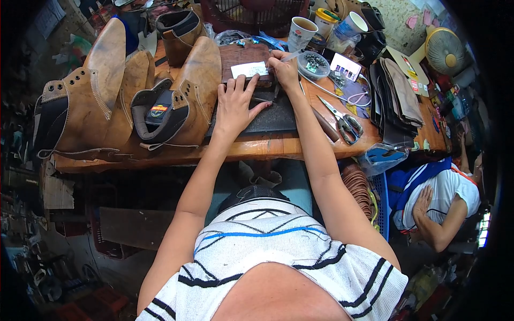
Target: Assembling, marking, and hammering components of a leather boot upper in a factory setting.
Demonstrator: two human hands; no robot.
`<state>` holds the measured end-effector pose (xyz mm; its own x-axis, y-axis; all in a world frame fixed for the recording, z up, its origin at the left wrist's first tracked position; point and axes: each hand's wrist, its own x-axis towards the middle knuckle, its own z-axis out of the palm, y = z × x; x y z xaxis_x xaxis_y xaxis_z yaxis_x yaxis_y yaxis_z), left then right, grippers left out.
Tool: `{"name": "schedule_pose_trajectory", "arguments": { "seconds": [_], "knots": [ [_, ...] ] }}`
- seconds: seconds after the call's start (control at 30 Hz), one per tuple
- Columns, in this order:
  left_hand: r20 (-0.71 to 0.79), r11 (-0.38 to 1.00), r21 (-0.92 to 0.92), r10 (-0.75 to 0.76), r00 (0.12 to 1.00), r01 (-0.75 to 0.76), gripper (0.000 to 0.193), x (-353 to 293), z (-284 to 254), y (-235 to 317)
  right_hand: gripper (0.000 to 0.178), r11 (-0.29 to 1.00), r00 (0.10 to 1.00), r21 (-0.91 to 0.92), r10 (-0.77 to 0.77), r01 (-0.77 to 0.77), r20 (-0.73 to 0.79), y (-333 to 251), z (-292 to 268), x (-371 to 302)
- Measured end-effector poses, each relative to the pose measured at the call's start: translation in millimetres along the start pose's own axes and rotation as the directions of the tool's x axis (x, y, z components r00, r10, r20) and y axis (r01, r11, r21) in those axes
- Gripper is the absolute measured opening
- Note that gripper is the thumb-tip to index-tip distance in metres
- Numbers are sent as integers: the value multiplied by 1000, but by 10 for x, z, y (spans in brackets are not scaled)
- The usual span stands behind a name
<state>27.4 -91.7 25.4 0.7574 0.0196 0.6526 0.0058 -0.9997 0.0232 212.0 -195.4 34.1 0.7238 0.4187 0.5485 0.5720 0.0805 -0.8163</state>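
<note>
A small white slip of paper (249, 69) lies on a dark brown block (238, 55) on the workbench. My left hand (235, 104) rests with its fingers spread, the fingertips at the paper's lower edge. At the paper's right end my right hand (285, 69) is closed around a slim pale pen (293, 55), its upper end pointing right. The pen's tip is hidden by my fingers. Below the block lies a black mat (267, 119), partly under my left hand. Brown leather boots (179, 112) stand left of my left hand.
Scissors (342, 120) lie right of my right forearm, beside a tub of small dark metal pieces (314, 64). A cup of brown liquid (302, 35) stands behind. Stacked leather pieces (395, 99) are farther right. Another person (444, 198) sits at the right, near a blue basket (380, 206).
</note>
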Motion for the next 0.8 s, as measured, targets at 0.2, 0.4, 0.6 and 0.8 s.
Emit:
{"name": "schedule_pose_trajectory", "arguments": {
  "seconds": [0.2,0.4,0.6,0.8],
  "knots": [
    [2,1000,4,-3,1000,3,75,1,6,3,18,1000,1000,3,-13,13,21,53,0,5],
    [-5,1000,-5,2,1000,-2,75,-1,1,2,17,1000,1000,9,-18,18,16,56,16,3],
    [-18,1000,-6,5,1000,-5,74,-1,3,8,19,1000,999,-10,-10,10,31,134,0,25],
    [55,1000,-16,-25,998,26,73,-2,13,4,17,999,999,28,-25,24,26,117,10,23]
  ]
}}
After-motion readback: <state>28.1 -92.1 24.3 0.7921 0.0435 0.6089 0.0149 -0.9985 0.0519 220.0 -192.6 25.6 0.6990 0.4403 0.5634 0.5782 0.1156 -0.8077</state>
